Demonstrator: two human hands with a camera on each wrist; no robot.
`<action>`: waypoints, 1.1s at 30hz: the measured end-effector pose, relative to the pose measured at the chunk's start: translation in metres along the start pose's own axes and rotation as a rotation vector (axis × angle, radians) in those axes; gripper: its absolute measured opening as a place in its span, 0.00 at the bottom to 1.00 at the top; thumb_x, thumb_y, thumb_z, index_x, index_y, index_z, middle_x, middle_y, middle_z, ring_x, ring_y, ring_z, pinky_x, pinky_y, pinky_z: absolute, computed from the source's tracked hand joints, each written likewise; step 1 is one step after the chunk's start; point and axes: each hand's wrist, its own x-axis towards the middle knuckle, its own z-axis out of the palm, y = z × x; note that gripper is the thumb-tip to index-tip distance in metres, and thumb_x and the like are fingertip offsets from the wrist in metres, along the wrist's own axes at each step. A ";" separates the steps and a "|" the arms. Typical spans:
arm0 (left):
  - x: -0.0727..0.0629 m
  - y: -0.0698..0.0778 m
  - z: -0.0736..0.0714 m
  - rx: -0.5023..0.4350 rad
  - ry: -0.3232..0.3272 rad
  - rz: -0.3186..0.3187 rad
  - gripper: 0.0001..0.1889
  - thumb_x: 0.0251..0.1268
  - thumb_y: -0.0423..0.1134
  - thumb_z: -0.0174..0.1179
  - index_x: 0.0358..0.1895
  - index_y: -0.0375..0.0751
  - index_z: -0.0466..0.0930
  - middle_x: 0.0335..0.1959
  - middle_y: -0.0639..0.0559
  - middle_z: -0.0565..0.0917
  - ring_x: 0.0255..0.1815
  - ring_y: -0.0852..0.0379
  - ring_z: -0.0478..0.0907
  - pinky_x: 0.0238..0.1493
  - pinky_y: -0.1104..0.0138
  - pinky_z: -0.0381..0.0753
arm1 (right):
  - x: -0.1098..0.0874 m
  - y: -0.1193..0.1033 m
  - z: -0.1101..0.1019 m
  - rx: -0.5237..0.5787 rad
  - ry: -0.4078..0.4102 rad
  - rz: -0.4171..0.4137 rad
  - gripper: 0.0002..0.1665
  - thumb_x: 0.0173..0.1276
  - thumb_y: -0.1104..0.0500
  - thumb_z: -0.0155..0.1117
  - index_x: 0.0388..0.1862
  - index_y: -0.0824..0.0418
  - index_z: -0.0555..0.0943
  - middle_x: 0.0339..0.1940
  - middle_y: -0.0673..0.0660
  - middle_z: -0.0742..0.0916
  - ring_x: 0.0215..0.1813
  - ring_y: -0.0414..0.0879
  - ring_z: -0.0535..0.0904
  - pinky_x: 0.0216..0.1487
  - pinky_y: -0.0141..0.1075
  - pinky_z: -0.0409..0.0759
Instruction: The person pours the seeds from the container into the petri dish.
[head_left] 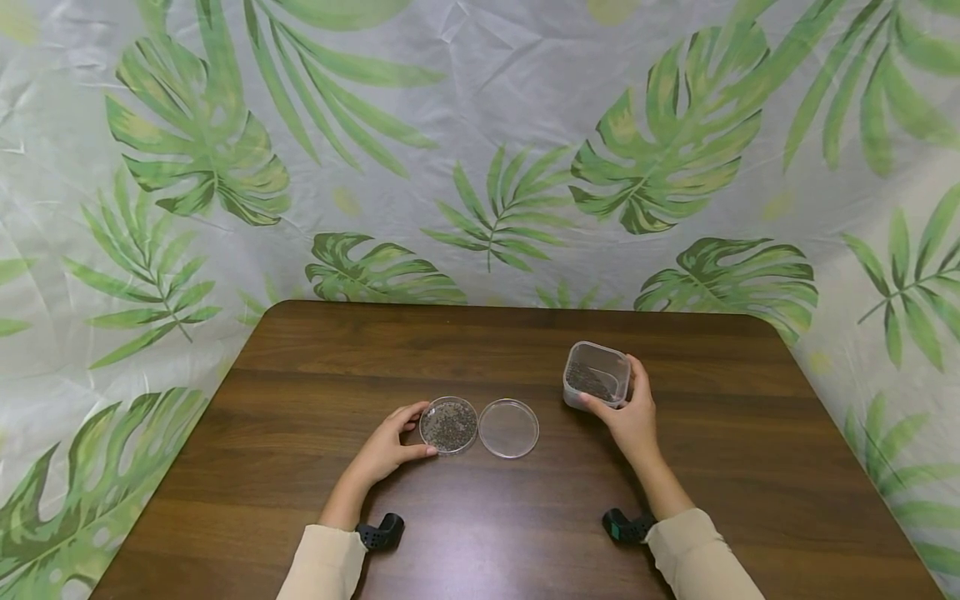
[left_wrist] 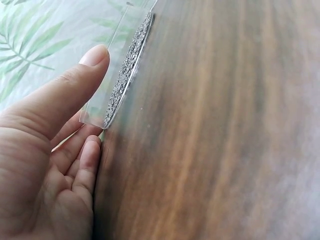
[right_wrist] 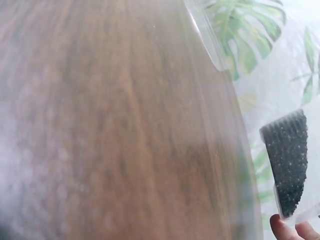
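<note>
A clear round petri dish point(head_left: 448, 425) holding dark grey granules lies on the table. My left hand point(head_left: 390, 446) grips its left side, thumb at the near edge and fingers at the far edge; the left wrist view shows the granules point(left_wrist: 129, 70) as a layer along the dish's bottom. In my right hand point(head_left: 630, 408) is a square clear plastic container point(head_left: 597, 368), pinched between thumb and fingers above the table. It is tilted, and its dark granules point(right_wrist: 289, 160) are heaped toward one side. Beside the filled dish, a second round clear dish point(head_left: 509, 428) contains no granules.
The dark brown wooden table point(head_left: 480, 517) has a rounded back edge. Behind it hangs a pale curtain point(head_left: 510, 100) printed with green leaves. Each wrist wears a black camera mount point(head_left: 382, 532), close over the table.
</note>
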 end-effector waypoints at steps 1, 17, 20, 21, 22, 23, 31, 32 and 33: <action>0.000 0.000 0.000 0.000 0.000 0.000 0.36 0.45 0.29 0.68 0.61 0.27 0.63 0.55 0.33 0.69 0.55 0.40 0.66 0.57 0.52 0.65 | 0.000 0.001 -0.001 -0.001 0.002 0.006 0.51 0.47 0.64 0.73 0.67 0.64 0.55 0.56 0.70 0.70 0.53 0.62 0.68 0.45 0.57 0.72; 0.001 -0.002 0.000 0.000 -0.001 0.011 0.36 0.45 0.29 0.68 0.61 0.27 0.63 0.56 0.33 0.69 0.55 0.40 0.66 0.57 0.52 0.65 | 0.007 0.046 -0.012 -0.027 0.048 0.074 0.55 0.45 0.59 0.75 0.68 0.58 0.54 0.58 0.63 0.71 0.57 0.54 0.67 0.50 0.53 0.72; 0.001 -0.002 0.000 0.001 0.000 0.011 0.36 0.45 0.29 0.68 0.61 0.27 0.63 0.55 0.33 0.69 0.55 0.40 0.66 0.57 0.52 0.65 | 0.007 0.051 -0.012 -0.049 0.062 0.070 0.55 0.44 0.57 0.76 0.68 0.59 0.54 0.59 0.61 0.70 0.58 0.52 0.66 0.51 0.51 0.71; 0.001 -0.002 0.000 0.002 0.001 0.013 0.36 0.44 0.29 0.68 0.61 0.27 0.63 0.55 0.33 0.69 0.55 0.40 0.66 0.57 0.52 0.65 | 0.007 0.052 -0.012 -0.054 0.067 0.068 0.55 0.44 0.57 0.76 0.68 0.59 0.54 0.58 0.61 0.71 0.58 0.52 0.66 0.51 0.50 0.71; 0.001 -0.002 0.000 0.001 0.002 0.012 0.36 0.44 0.29 0.68 0.61 0.27 0.63 0.55 0.33 0.69 0.55 0.40 0.66 0.57 0.52 0.65 | 0.007 0.052 -0.012 -0.059 0.071 0.067 0.55 0.44 0.57 0.76 0.68 0.59 0.54 0.58 0.60 0.71 0.58 0.51 0.66 0.51 0.48 0.71; 0.001 -0.001 0.000 0.002 0.003 0.014 0.36 0.44 0.29 0.68 0.60 0.27 0.63 0.55 0.33 0.69 0.55 0.40 0.66 0.57 0.52 0.65 | 0.007 0.052 -0.012 -0.066 0.074 0.069 0.55 0.44 0.56 0.76 0.68 0.58 0.55 0.58 0.60 0.71 0.57 0.51 0.67 0.50 0.46 0.72; 0.000 0.000 0.000 -0.003 0.002 0.015 0.36 0.44 0.29 0.68 0.60 0.26 0.64 0.55 0.33 0.69 0.55 0.40 0.66 0.57 0.52 0.65 | 0.006 0.054 -0.015 -0.088 0.081 0.088 0.55 0.44 0.55 0.76 0.68 0.57 0.55 0.57 0.61 0.72 0.56 0.51 0.68 0.49 0.39 0.71; 0.000 0.000 0.000 -0.004 0.002 0.016 0.36 0.44 0.28 0.68 0.60 0.26 0.64 0.55 0.33 0.69 0.55 0.40 0.66 0.57 0.52 0.65 | 0.006 0.054 -0.015 -0.085 0.080 0.090 0.55 0.44 0.55 0.76 0.68 0.58 0.55 0.57 0.61 0.72 0.56 0.51 0.68 0.50 0.42 0.71; 0.000 0.000 0.000 -0.005 0.003 0.016 0.36 0.44 0.28 0.68 0.60 0.26 0.64 0.55 0.33 0.69 0.55 0.40 0.66 0.57 0.52 0.65 | 0.006 0.054 -0.016 -0.081 0.078 0.089 0.55 0.44 0.55 0.76 0.68 0.58 0.55 0.58 0.62 0.72 0.57 0.51 0.67 0.50 0.45 0.71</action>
